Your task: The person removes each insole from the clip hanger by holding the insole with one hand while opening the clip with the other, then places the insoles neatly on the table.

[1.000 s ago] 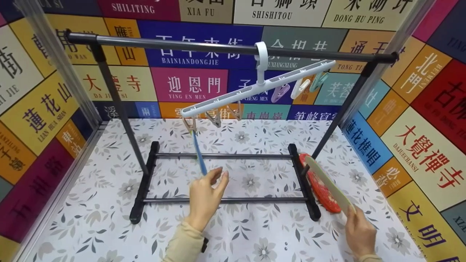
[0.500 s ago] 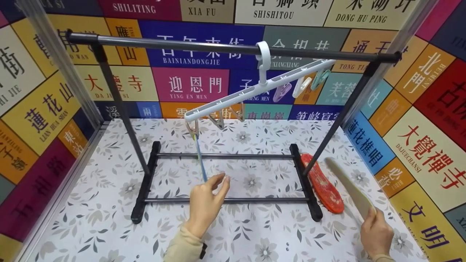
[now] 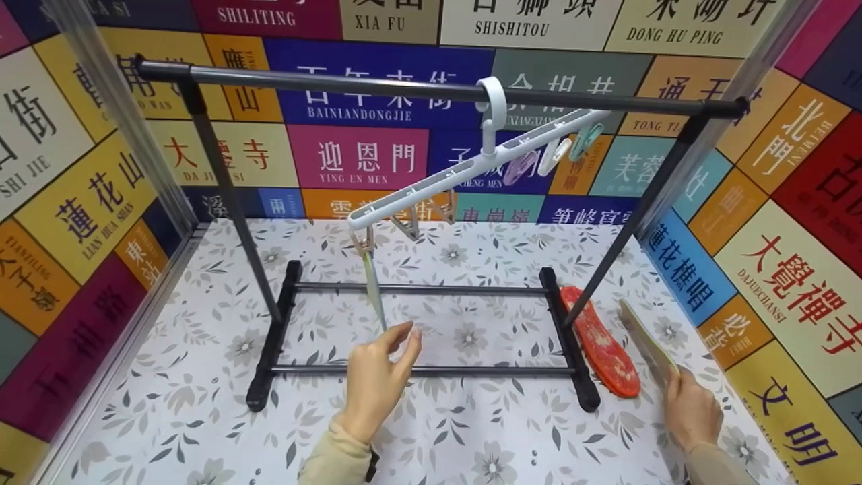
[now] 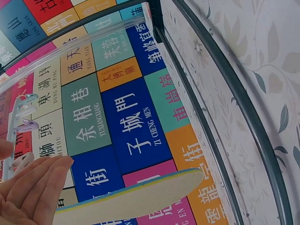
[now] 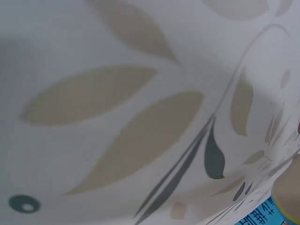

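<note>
A thin insole point(image 3: 374, 289) with a blue and yellow edge hangs from the clothespin point(image 3: 362, 240) at the near, lower end of the white clip hanger point(image 3: 417, 191). My left hand point(image 3: 377, 380) is beside its lower end, thumb and fingers apart; in the left wrist view the fingers point(image 4: 44, 187) look fairly straight and overlap the insole. At the right, my right hand point(image 3: 693, 407) grips a second, pale insole point(image 3: 650, 337) by its near end, close over the table. A red patterned insole point(image 3: 603, 347) lies flat beside the rack's right foot.
The hanger hooks over the top bar of a black garment rack point(image 3: 404, 85) and tilts. Several other clothespins hang from it, including a purple one point(image 3: 522, 165) and a green one point(image 3: 586, 141). Sign-printed walls enclose the leaf-patterned table point(image 3: 202, 397).
My right hand has carried its pale insole rightward, away from the red one. The hanging insole and hanger have turned slightly, showing more of the insole's face. My left hand has hardly moved.
</note>
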`<state>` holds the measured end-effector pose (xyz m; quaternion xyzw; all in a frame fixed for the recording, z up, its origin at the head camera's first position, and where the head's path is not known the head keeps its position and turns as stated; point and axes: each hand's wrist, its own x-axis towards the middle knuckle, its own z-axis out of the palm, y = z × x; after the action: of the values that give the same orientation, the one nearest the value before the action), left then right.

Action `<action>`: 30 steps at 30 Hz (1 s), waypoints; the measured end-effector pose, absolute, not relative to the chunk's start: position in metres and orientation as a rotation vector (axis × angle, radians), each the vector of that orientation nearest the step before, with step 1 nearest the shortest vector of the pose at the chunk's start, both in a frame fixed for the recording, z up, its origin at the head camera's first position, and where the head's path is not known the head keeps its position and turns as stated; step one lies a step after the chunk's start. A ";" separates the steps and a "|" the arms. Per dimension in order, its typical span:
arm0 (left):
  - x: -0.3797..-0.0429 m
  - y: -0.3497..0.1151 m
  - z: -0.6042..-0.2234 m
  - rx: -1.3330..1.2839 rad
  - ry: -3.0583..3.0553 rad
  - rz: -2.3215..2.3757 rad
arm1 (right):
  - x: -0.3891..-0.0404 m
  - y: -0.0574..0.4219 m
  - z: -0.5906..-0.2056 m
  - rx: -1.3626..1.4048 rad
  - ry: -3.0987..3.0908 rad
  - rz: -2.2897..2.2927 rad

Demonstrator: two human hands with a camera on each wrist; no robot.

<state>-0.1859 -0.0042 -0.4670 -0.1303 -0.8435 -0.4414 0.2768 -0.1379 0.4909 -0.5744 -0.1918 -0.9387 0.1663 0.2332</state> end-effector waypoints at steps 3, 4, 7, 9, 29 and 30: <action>-0.186 -0.005 -0.468 -0.337 -2.279 -1.176 | -0.145 0.490 -0.576 -0.520 -2.674 0.454; -0.186 -0.005 -0.469 -0.334 -2.283 -1.171 | -0.147 0.489 -0.576 -0.518 -2.707 0.453; -0.187 -0.006 -0.470 -0.329 -2.287 -1.163 | -0.154 0.487 -0.578 -0.508 -2.789 0.454; -0.187 -0.006 -0.471 -0.329 -2.287 -1.166 | -0.159 0.486 -0.578 -0.493 -2.835 0.471; -0.187 -0.013 -0.474 -0.320 -2.278 -1.127 | -0.194 0.481 -0.581 -0.455 -3.050 0.597; -0.187 -0.013 -0.475 -0.319 -2.279 -1.127 | -0.194 0.481 -0.582 -0.468 -3.051 0.594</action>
<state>-0.1873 -0.0133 -0.4748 -0.1193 -0.8523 -0.4215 0.2857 -0.1945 0.4813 -0.5817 -0.1487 -0.9707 0.1889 -0.0008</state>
